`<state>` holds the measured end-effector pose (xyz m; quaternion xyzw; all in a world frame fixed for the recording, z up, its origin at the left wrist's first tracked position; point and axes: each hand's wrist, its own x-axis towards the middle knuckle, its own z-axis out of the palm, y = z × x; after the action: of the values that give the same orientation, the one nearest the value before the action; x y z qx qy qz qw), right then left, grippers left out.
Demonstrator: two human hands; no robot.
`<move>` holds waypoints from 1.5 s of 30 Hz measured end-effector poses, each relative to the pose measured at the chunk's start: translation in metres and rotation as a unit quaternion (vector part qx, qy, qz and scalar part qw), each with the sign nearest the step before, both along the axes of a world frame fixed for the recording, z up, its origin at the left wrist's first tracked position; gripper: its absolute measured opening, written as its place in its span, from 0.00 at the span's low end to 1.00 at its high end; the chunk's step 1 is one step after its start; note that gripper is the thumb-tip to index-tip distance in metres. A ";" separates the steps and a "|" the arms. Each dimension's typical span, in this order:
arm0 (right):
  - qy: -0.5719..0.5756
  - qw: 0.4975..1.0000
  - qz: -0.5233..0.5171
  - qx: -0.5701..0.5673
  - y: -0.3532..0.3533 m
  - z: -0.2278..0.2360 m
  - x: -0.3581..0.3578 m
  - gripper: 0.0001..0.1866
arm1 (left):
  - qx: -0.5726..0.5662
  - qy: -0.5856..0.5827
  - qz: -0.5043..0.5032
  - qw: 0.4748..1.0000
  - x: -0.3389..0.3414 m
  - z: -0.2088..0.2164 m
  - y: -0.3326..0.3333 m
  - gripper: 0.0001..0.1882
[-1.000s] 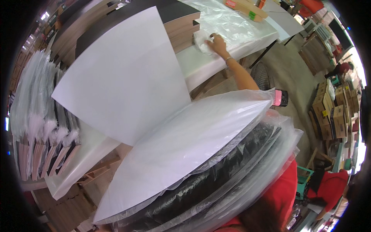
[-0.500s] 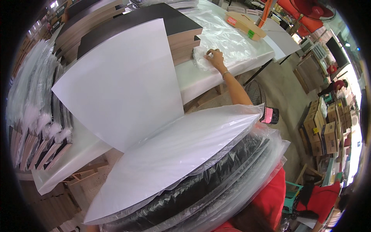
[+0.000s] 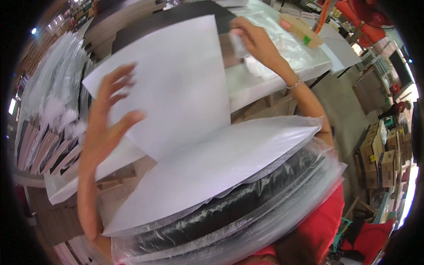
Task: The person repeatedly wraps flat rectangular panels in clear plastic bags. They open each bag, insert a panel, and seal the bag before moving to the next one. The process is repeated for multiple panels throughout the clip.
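My left hand [image 3: 106, 117] is raised, open with fingers spread, over the left edge of a large white sheet [image 3: 176, 88]. Beyond the sheet's right edge, my right hand [image 3: 257, 42] has its fingers closed on a clear plastic bag [image 3: 239, 46], which hangs blurred below them. The sheet slopes from a stack of dark-topped boards [image 3: 176, 17] down toward my body. Against my front rests a bundle of plastic-wrapped panels [image 3: 229, 205], white on the upper side and black along the middle.
More clear bags [image 3: 282, 51] lie on the white-covered table [image 3: 258, 90], near a tan cardboard box [image 3: 300, 30]. At left stand several plastic-wrapped boards [image 3: 51, 110]. Stacked cartons [image 3: 377, 161] and a person [image 3: 395, 109] are off to the right.
My left hand has come into view and risen over the sheet's left side. The right hand has moved up from the pile, with plastic in its fingers. The view has shifted slightly.
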<state>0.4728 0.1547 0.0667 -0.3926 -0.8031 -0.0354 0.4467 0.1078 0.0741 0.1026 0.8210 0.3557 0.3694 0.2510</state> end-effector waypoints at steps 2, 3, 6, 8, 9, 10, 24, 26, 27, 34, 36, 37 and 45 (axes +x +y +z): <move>-0.026 0.979 0.094 -0.181 -0.039 0.015 -0.053 0.07 | 0.021 -0.031 -0.039 0.999 0.042 -0.025 0.009 0.36; -0.010 0.966 0.182 -0.183 -0.057 0.023 -0.078 0.06 | 0.049 -0.033 -0.045 0.997 0.054 -0.032 0.003 0.37; 0.035 0.947 0.287 -0.140 -0.080 0.027 -0.106 0.06 | -0.122 -0.015 -0.123 0.985 0.075 -0.050 -0.013 0.27; 0.130 0.944 0.254 -0.165 -0.085 0.032 -0.099 0.06 | -0.240 0.019 -0.155 0.958 0.079 -0.062 -0.014 0.20; 0.162 0.964 0.190 -0.086 -0.070 0.027 -0.081 0.07 | -0.197 0.045 -0.145 0.969 0.075 -0.068 -0.008 0.18; 0.137 0.982 0.120 -0.050 -0.058 0.030 -0.056 0.07 | -0.153 0.071 -0.124 0.978 0.062 -0.073 0.000 0.15; -0.045 0.982 0.159 -0.093 -0.048 -0.013 -0.116 0.34 | -0.101 -0.081 -0.015 0.992 0.016 -0.034 0.020 0.18; -0.005 0.968 0.197 -0.156 -0.053 -0.016 -0.131 0.32 | -0.181 -0.163 -0.012 0.970 0.010 -0.029 0.013 0.21; 0.036 0.959 0.205 -0.191 -0.055 -0.016 -0.135 0.30 | -0.232 -0.218 -0.018 0.948 0.000 -0.027 0.008 0.23; 0.109 0.968 0.151 -0.168 -0.036 -0.031 -0.124 0.25 | -0.049 0.076 0.135 0.987 -0.025 -0.050 -0.013 0.30; 0.136 0.962 0.157 -0.180 -0.030 -0.033 -0.122 0.25 | -0.011 0.056 0.153 0.987 -0.028 -0.056 -0.012 0.23; 0.150 0.958 0.159 -0.186 -0.027 -0.034 -0.121 0.24 | -0.001 0.053 0.160 0.986 -0.031 -0.062 -0.007 0.20; 0.131 0.968 0.018 -0.212 -0.015 -0.038 -0.110 0.21 | -0.032 -0.001 0.196 0.980 -0.031 -0.070 0.003 0.10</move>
<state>0.3633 0.1399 0.0291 -0.4652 -0.7337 0.1957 0.4550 0.0771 0.0766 0.0328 0.7265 0.5213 0.4005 0.2000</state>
